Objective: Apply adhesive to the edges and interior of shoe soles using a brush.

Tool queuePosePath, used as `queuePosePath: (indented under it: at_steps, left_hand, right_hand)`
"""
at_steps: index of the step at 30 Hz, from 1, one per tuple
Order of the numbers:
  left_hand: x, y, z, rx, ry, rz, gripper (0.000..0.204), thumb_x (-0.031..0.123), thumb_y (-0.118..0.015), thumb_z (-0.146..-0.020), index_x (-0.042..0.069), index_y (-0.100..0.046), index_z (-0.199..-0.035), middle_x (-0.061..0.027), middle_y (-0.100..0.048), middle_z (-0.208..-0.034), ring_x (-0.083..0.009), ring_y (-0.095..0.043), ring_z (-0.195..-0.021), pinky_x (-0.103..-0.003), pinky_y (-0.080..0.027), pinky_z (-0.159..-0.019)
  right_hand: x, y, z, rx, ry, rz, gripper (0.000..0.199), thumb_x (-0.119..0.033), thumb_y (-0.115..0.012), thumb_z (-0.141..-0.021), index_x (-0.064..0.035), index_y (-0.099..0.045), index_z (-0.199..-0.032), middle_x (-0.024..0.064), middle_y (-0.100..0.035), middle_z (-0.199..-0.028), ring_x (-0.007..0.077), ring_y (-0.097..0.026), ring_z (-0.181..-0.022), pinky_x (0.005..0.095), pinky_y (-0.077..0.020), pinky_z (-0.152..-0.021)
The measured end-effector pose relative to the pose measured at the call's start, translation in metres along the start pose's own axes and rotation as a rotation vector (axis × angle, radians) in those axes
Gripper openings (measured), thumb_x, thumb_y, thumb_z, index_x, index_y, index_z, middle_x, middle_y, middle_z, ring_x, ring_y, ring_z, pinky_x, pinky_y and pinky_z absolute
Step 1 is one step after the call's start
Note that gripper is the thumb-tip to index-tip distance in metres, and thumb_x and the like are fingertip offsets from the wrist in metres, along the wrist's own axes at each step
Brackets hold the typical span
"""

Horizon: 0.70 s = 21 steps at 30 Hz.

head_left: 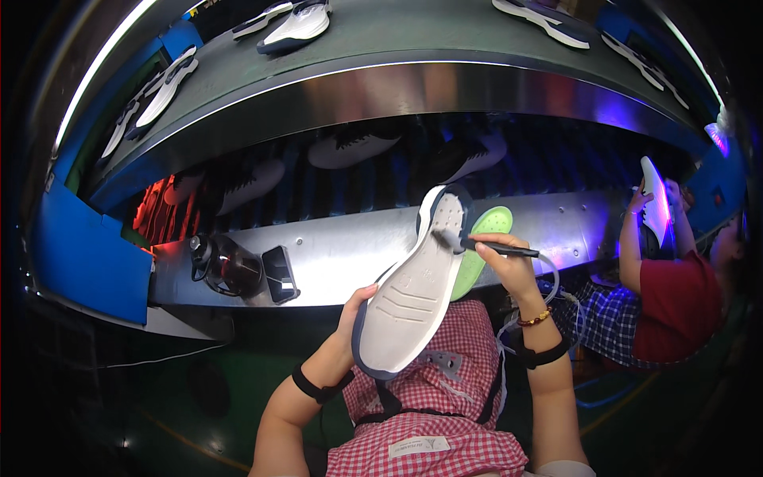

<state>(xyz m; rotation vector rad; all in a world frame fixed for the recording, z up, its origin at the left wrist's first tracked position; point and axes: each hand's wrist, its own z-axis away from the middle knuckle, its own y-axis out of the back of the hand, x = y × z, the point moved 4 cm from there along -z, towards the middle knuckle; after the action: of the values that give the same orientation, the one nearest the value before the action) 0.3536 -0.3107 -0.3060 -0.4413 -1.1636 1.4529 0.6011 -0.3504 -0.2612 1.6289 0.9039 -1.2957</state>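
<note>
A white shoe sole [409, 310] with a navy rim tilts up in front of me, its inner face toward me. Small round dimples mark its far end, and raised lines cross the broad near part. Along its left edge, my left hand [358, 308] is closed on the rim. My right hand [509, 264] grips the black handle of a brush [520, 252], with a clear tube trailing from its back end. The brush tip touches the sole's inside at the dimpled end. Partly hidden behind the sole, a green sole-shaped piece [494, 226] lies on the bench.
A metal bench [334, 254] holds a dark jug [226, 266] and a phone-like black object [279, 274]. Shoes ride below on a dark roller line; more soles [298, 28] lie on the upper green belt [413, 36]. At right, a co-worker [675, 302] holds a sole.
</note>
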Motion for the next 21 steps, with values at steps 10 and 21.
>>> queuePosePath:
  at_steps: [10,21]
  left_hand:
    - [-0.010,0.007,-0.005,0.119,0.001,-0.062,0.054,0.037,-0.043,-0.084,-0.001,-0.045,-0.122,-0.0181,-0.056,-0.113,-0.0275,-0.060,-0.095,-0.036,-0.048,-0.084]
    - [0.003,0.022,-0.007,0.134,-0.068,-0.094,0.057,0.042,-0.040,-0.082,0.000,-0.047,-0.120,-0.0173,-0.058,-0.109,-0.0270,-0.059,-0.095,-0.037,-0.047,-0.084]
  right_hand:
    - [0.003,-0.079,0.046,0.070,0.492,0.655,0.038,-0.011,-0.063,-0.069,0.0099,-0.056,-0.100,0.0269,-0.059,-0.098,0.0320,-0.057,-0.076,0.0367,-0.0459,-0.072]
    - [-0.032,-0.108,0.110,-0.100,0.536,0.508,0.037,-0.013,-0.062,-0.068,0.0083,-0.058,-0.098,0.0242,-0.061,-0.095,0.0269,-0.059,-0.071,0.0332,-0.0474,-0.066]
